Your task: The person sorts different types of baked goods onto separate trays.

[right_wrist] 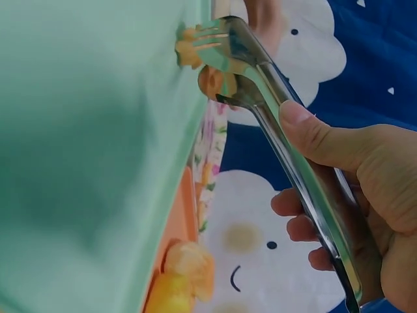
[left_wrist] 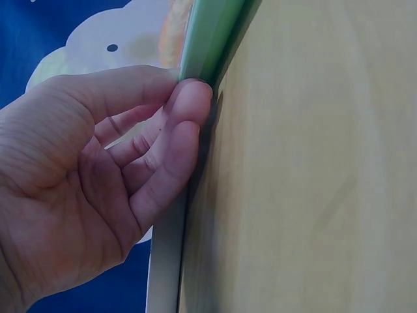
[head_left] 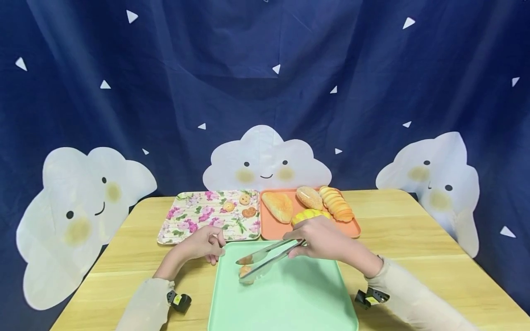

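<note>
My right hand (head_left: 320,236) grips a pair of metal tongs (head_left: 270,263), thumb on one arm and fingers curled round the other. The tong tips stand apart over the left part of the pale green tray (head_left: 298,294), on either side of a small golden cookie (head_left: 245,271). In the right wrist view the slotted tip overlaps the cookie (right_wrist: 187,51); I cannot tell whether both tips touch it. At the tray's far left corner my left hand (head_left: 204,243) pinches the rim (left_wrist: 207,39) between thumb and fingers.
Behind the green tray, a floral tray (head_left: 186,216) bears three small cookies, one a pretzel shape (head_left: 249,212). Beside it an orange tray (head_left: 271,230) holds several breads, including a sliced-looking loaf (head_left: 337,204). A dark blue curtain (head_left: 265,92) hangs behind the wooden table (head_left: 397,257).
</note>
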Available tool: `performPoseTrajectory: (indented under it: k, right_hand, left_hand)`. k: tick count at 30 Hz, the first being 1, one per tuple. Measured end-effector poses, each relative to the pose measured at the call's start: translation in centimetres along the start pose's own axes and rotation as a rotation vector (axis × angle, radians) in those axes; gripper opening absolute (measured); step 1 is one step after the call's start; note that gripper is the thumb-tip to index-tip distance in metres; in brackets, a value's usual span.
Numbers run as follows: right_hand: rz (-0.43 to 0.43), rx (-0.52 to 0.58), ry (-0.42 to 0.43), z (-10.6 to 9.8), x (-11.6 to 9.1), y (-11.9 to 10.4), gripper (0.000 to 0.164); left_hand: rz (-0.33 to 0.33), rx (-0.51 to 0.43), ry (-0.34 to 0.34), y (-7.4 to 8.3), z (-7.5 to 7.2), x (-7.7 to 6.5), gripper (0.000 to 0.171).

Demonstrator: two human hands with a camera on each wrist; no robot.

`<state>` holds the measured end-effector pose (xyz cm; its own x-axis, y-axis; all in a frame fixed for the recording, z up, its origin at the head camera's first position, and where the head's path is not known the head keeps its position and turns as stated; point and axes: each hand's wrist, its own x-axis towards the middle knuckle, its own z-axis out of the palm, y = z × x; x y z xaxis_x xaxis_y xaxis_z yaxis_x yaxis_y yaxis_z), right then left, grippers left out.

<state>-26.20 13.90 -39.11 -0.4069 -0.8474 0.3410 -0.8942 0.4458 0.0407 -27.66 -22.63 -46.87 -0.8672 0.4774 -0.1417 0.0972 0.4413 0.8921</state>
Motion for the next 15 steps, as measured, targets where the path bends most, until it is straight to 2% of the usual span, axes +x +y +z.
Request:
performPoseTrajectory:
  k: [6, 15]
  right_hand:
    - [-0.003, -0.056, 0.02, 1.2, 0.3, -0.5, 0.037]
    - [0.012, 0.001, 0.048, 2.3, -0.1, -0.8, 0.039]
  left_hand:
    - [0.012, 0.0, -0.004, -0.1, 0.1, 0.0, 0.015]
    - [0.008, -0.011, -0.006, -0.3, 0.0, 0.1, 0.015]
